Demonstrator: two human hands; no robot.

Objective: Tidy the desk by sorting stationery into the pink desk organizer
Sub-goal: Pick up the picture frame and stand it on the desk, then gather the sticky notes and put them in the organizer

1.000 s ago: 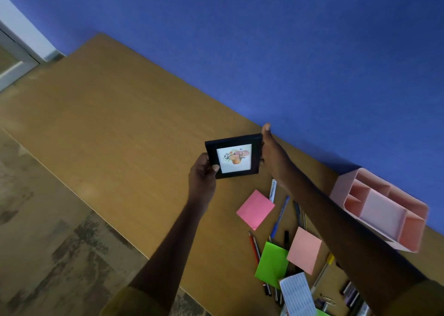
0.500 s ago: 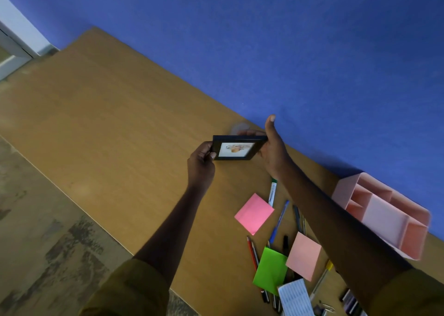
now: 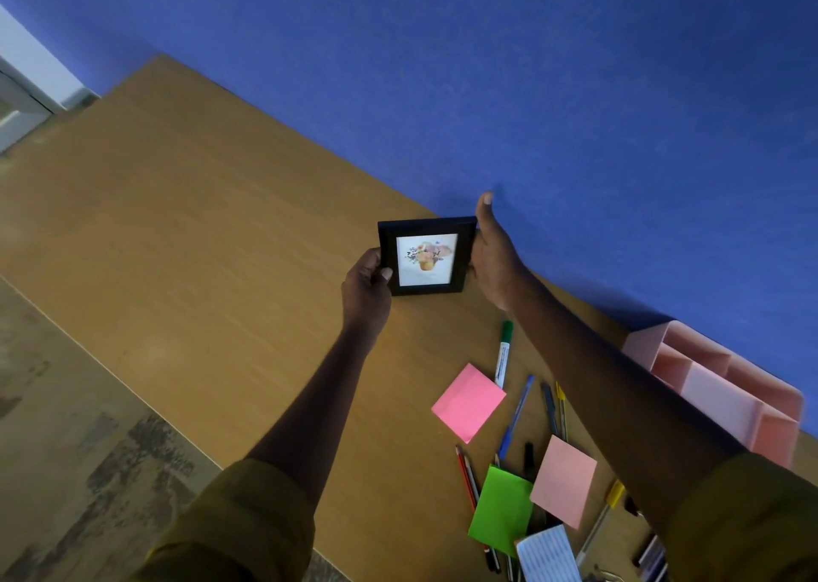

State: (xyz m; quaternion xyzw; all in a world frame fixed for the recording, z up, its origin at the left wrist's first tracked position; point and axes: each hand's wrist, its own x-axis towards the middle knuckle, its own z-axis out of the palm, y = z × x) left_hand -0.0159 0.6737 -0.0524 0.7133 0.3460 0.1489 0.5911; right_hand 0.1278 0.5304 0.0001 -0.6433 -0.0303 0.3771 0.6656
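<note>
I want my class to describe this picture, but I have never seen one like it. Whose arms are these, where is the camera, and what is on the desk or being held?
There is no machine here. A person wears a wide-angle camera on the head, so you look down along their own two arms. The left hand pinches the left edge of a small black picture frame, held upright at the wooden desk. The right hand is against its right edge, thumb up, fingers hidden behind. Nearer the person lie a pink sticky note, a green sticky note, a peach sticky note, a green marker, a blue pen and other pens. The pink desk organizer stands on the right.
</note>
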